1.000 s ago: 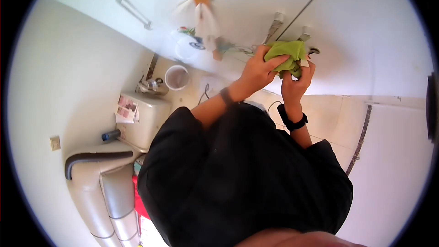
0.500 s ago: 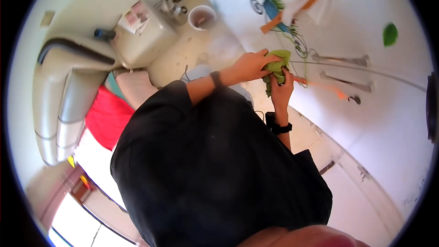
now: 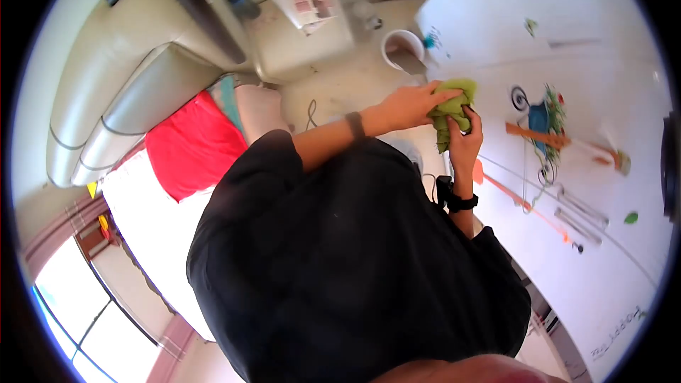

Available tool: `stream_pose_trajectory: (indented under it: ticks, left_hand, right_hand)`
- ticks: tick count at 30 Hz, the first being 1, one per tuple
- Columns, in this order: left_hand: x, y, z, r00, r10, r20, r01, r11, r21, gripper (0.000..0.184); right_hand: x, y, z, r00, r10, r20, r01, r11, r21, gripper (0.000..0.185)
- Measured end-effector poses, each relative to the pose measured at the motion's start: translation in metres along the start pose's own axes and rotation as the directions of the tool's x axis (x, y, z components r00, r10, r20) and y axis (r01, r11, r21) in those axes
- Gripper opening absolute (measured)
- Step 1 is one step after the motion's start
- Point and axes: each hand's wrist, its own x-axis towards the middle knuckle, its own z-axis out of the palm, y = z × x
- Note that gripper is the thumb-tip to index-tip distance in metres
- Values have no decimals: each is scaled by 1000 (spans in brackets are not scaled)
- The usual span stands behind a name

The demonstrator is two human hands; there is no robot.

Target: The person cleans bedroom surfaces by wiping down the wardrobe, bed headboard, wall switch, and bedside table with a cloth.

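Green cloth (image 3: 454, 105) between the fingers (image 3: 445, 95) looked matt, soft and creased. Behind the left fingers, the wristband (image 3: 355, 125) was dull, its material unclear; behind the right, the watch strap (image 3: 463, 203) had a smooth, rubbery look. Nearer the body than the fingers, the shirt (image 3: 355, 262) was matt black cloth. Right of the fingers, the door panel (image 3: 496, 25) showed smooth white with a soft sheen, its handle (image 3: 579, 225) shiny like metal. Beyond the fingers, the bucket (image 3: 388, 48) appeared smooth plastic. Well left of them, the headboard (image 3: 135, 96) had a glossy, leather-like skin; the red fabric (image 3: 197, 143) was matt, lightly wrinkled
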Motion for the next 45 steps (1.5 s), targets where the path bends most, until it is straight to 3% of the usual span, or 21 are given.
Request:
stream_pose_trajectory:
  ticks: [1,4,7,8,11,12,15,16,19,23,24,28,37,45]
  left_hand:
    - [-12,-12,-19,999,-38,-39,38,999,9,80]
    - [-41,-41,-76,924,-381,12,381,924,2,82]
    - [-76,-74,-105,871,-412,-270,403,911,-90,87]
    - [-85,-84,-113,844,-434,-314,433,898,-78,86]
    - [-104,-99,-150,768,-456,-450,488,871,-49,81]
    - [-110,-105,-162,750,-441,-493,484,874,-44,79]
    - [-124,-112,-200,670,-485,-561,569,822,-31,72]
    - [-128,-114,-210,640,-515,-570,610,792,-30,69]
    - [-138,-129,-239,597,-438,-672,600,800,12,65]
    - [-145,-141,-272,525,-434,-732,693,718,72,63]
    - [-149,-145,-276,507,-428,-749,712,697,84,63]
    - [-161,-151,-302,411,-393,-822,741,670,50,62]
    - [-204,-195,-380,336,-237,-912,685,725,64,65]
    - [-279,-256,-433,264,-133,-955,677,731,85,62]
  right_hand:
    - [6,-17,22,998,-18,67,17,1000,20,37]
    - [27,-72,82,962,-78,262,57,994,88,35]
    - [52,-97,134,872,-250,420,230,968,97,33]
    - [60,-107,147,826,-240,510,237,969,72,40]
    - [78,-139,195,777,-321,542,183,939,293,52]
    - [90,-137,211,701,-395,594,292,918,267,70]
    - [112,-162,257,595,-398,698,186,913,362,84]
    - [120,-175,271,531,-422,735,231,907,353,93]
    - [140,-201,311,353,-506,787,472,822,317,94]
    - [156,-221,362,255,-475,842,447,830,333,87]
    - [157,-226,374,258,-564,784,495,774,394,76]
    - [161,-260,407,212,-544,812,495,776,391,59]
    - [132,-318,495,366,-631,684,523,747,410,50]
    - [78,-357,590,438,-688,579,562,712,421,50]
